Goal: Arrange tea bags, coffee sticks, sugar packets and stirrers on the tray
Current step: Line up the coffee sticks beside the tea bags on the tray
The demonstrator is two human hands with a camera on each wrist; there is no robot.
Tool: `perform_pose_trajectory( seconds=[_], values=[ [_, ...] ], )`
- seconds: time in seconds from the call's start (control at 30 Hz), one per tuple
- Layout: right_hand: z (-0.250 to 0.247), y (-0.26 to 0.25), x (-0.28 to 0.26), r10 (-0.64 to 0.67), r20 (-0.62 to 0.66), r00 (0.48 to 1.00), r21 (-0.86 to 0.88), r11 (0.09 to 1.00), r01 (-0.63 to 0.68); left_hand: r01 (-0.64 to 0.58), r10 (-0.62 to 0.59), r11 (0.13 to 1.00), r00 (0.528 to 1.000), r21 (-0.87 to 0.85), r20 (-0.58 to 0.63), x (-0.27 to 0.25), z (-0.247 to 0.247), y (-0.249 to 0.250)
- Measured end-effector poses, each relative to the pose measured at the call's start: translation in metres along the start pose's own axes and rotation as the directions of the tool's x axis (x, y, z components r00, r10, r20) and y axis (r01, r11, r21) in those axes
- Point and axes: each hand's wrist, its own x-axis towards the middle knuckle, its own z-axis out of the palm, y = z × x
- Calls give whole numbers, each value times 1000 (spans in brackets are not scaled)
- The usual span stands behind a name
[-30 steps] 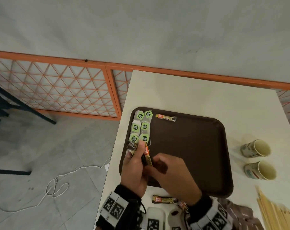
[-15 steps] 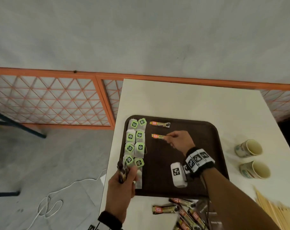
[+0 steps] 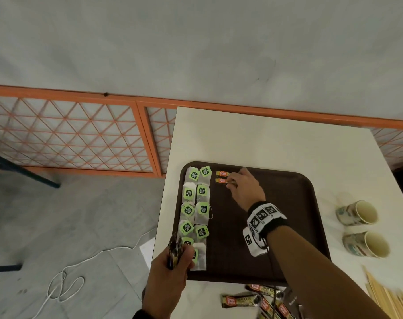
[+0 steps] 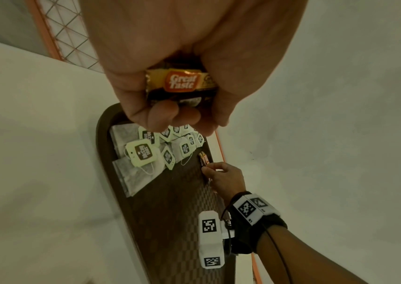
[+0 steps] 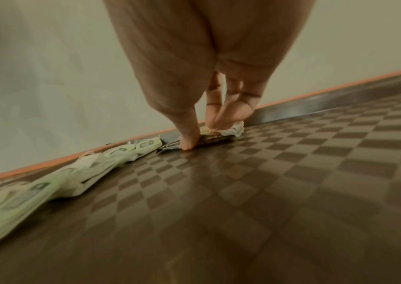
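Two coffee sticks on tray: they lie side by side at the tray's far edge, upper centre of the head view, one (image 3: 222, 173) just above the other (image 3: 221, 180).
Right hand (image 3: 246, 189): its fingertips (image 5: 188, 142) press down on the lower stick, thumb and fingers pinching its sides against the tray floor.
Left hand (image 3: 170, 279): curled tight round a bundle of coffee sticks (image 4: 182, 84), hovering at the tray's near left corner, over its rim.
Tea bags (image 3: 195, 212): two columns along the tray's left edge, overlapping slightly, from far corner to near corner.
Tray (image 3: 288, 226): brown, checkered floor, raised rim; its middle and right part lie bare.
Loose coffee sticks (image 3: 239, 300): on the tabletop (image 3: 265, 139) just beyond the tray's near edge, bottom centre.
Paper cups (image 3: 357, 212): two on their sides, right of the tray, apart from it.
Stirrers (image 3: 384, 295): wooden, fanned out in the lower right corner.
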Motion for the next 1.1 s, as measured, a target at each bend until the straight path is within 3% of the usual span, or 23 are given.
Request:
perform_pose_trajectory(
  seconds=[0.13, 0.53, 0.73, 0.8, 0.9, 1.03, 1.1],
  values=[
    [0, 5, 5, -38, -49, 998, -43, 998, 36, 22, -22, 1000, 1000, 2, 13, 2, -5, 0],
    [7, -1, 16, -80, -29, 996, -29, 996, 79, 27, -28, 999, 999, 31, 30, 5, -8, 4],
    [-12, -8, -1, -83, -92, 992, 22, 996, 85, 121, -104, 982, 988, -149, 115, -1, -6, 15],
    [-25, -18, -23, -121, -118, 986, 72, 989, 130, 238, -170, 894, 964, -381, 204, -5, -3, 25],
    [-48, -42, -82, -240, -18, 971, 188, 953, 239, 369, -166, 656, 922, -659, 350, -10, 5, 37],
    [-57, -68, -160, -354, 100, 930, 367, 882, 296, 406, -106, 496, 906, -768, 410, -19, 25, 41],
    [-49, -69, -177, -337, 127, 933, 349, 896, 276, 431, -93, 496, 890, -754, 447, -25, 34, 42]
  ],
)
